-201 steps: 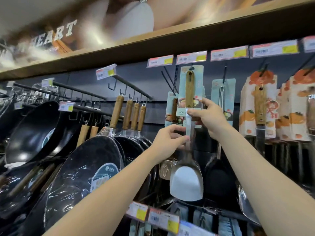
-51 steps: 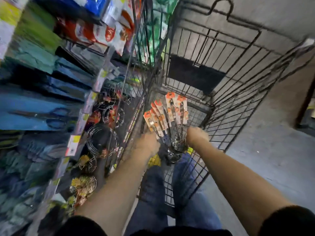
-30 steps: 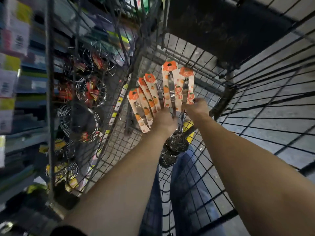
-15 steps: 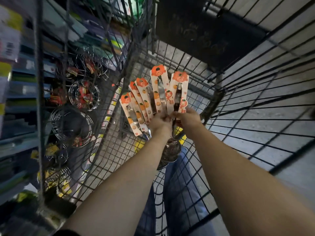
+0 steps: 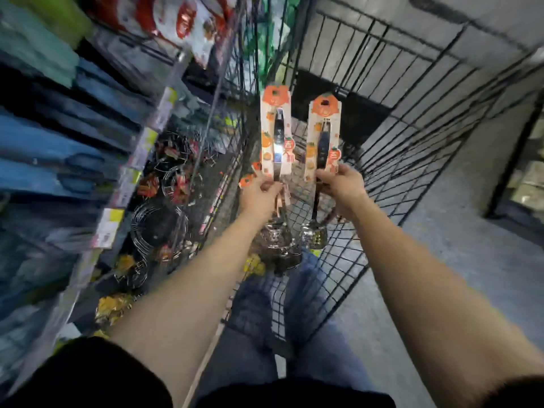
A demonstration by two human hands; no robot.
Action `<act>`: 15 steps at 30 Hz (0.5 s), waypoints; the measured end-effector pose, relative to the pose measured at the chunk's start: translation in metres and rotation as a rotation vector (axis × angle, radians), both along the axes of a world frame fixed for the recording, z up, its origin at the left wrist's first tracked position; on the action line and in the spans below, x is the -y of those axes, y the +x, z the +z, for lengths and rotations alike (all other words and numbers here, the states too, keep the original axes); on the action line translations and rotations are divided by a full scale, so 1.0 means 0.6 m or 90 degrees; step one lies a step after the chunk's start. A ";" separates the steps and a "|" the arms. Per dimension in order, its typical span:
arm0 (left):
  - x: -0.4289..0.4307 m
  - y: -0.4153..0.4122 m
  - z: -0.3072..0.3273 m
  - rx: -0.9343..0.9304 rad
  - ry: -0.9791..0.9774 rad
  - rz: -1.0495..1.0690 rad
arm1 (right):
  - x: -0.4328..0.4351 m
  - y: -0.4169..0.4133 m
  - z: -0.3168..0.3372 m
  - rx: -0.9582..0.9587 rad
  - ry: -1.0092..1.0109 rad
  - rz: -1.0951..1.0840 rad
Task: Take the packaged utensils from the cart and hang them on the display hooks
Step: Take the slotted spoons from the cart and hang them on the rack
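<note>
Both hands hold packaged utensils above the black wire cart (image 5: 412, 136). My left hand (image 5: 260, 195) grips a bunch of them: one orange-and-white card (image 5: 275, 134) stands upright, and the corners of others peek out at its left. Their shiny perforated ladle heads (image 5: 278, 245) hang below my fist. My right hand (image 5: 343, 187) is closed on a single packaged utensil (image 5: 323, 136) with the same orange card, held apart from the bunch, its metal head (image 5: 313, 238) dangling beneath. No display hooks are in view.
Store shelving (image 5: 88, 128) runs along the left with blue packages, yellow price tags and wire racks (image 5: 159, 225). The cart's mesh walls rise ahead and to the right. Grey concrete floor (image 5: 441, 275) lies at right. My jeans-clad legs (image 5: 265, 334) show through the cart mesh.
My hands rose out of the cart and drew apart. The right hand has separated one packaged utensil from the fanned bunch, which stays in the left hand. The view has tilted up.
</note>
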State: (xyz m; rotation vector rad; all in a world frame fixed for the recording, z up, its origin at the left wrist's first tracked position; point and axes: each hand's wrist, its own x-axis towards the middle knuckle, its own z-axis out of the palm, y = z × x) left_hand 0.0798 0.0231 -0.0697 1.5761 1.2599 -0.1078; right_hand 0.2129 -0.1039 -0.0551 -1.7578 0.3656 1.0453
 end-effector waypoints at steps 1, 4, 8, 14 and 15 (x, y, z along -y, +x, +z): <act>-0.010 -0.011 0.024 0.025 0.007 -0.004 | -0.003 -0.006 0.026 0.018 0.007 0.005; -0.024 -0.043 0.093 0.069 0.015 -0.006 | -0.013 -0.035 0.107 0.054 0.046 0.049; -0.043 -0.079 0.183 0.129 0.027 -0.017 | -0.042 -0.077 0.202 0.126 0.096 0.096; -0.048 -0.163 0.328 0.181 0.109 0.006 | -0.054 -0.129 0.345 0.210 0.189 0.168; -0.045 -0.182 0.347 0.184 0.121 0.010 | -0.051 -0.137 0.364 0.227 0.202 0.187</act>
